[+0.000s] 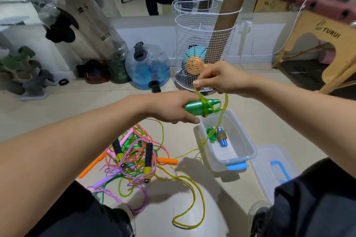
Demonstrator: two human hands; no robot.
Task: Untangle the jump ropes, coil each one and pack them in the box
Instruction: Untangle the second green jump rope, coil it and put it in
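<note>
Fingers (198, 82) pinch cord (224, 102); left hand (171, 109) grips handles (200, 107).

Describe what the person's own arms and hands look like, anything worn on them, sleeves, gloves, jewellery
Both forearms are bare all the way to the frame edge, so no sleeve shows. The left hand and the right hand wear no gloves. No watch, bracelet or ring is visible on either wrist or on the fingers that show. The nails look short and unpainted.
</note>
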